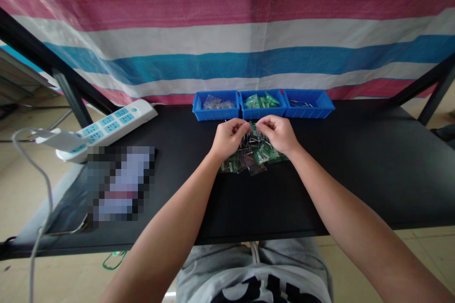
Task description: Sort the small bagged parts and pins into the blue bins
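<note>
Pinching a small green piece (253,126) between left hand (229,138) and right hand (277,133), fingers on both sides closed tight on it. Too tiny to say what exactly, tbh. Held just above the pile of green boards and pins (253,157), mid-tabletop (355,175), probably to keep it clear of the clutter and in plain sight.

Right behind the hands, three blue bins in a row: left bin (216,114) with clear bags, middle bin (263,114) with green bits, right bin (309,113) with a few metal pins. All close by, nothing blocking the way.

Off to the left, well apart: white power strip (106,128) plus a grey cable (31,208). Striped tarp (227,33) as backdrop.
</note>
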A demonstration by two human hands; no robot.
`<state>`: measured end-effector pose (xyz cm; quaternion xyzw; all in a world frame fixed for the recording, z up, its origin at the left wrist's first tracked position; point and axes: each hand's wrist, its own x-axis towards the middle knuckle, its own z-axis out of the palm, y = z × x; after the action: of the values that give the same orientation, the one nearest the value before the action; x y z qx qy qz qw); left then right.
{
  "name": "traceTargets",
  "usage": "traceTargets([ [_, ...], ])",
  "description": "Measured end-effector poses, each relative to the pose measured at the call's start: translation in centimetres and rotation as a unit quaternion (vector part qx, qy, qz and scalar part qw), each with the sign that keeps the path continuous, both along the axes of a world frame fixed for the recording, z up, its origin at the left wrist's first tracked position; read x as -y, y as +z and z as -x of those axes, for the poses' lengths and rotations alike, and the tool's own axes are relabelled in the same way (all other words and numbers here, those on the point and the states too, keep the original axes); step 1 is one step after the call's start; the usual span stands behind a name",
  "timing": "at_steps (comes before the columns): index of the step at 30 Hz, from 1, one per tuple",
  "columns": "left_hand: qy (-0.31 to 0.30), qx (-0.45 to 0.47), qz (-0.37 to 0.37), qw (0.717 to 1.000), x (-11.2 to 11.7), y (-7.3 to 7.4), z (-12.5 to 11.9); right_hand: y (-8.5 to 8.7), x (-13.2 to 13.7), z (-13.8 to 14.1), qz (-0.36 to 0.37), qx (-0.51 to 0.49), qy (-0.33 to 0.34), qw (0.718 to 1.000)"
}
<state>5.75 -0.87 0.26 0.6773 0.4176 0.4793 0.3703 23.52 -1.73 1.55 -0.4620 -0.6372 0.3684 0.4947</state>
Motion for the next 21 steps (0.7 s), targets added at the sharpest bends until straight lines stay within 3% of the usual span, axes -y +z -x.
traceTargets([
  [6,0.045,-0.020,-0.011,0.999,-0.22,-0.09,-0.08,-0.16,0.04,0.06,0.015,-0.032,0.014,0.999],
  [10,0.028,-0.022,0.003,0.999,-0.18,0.02,-0.08,-0.58,-0.15,0.12,0.005,-0.040,-0.011,0.999],
  [15,0.012,-0.091,-0.023,0.996,0.23,0.38,-0.22,-0.43,-0.07,0.32,0.016,-0.073,-0.027,0.997],
  [18,0.035,-0.115,-0.048,0.992,0.36,0.50,-0.29,0.02,0.09,0.40,0.031,-0.089,-0.008,0.995],
  [21,0.016,-0.162,-0.080,0.983,0.39,0.66,-0.22,0.33,0.18,0.33,0.062,-0.101,0.023,0.993],
])
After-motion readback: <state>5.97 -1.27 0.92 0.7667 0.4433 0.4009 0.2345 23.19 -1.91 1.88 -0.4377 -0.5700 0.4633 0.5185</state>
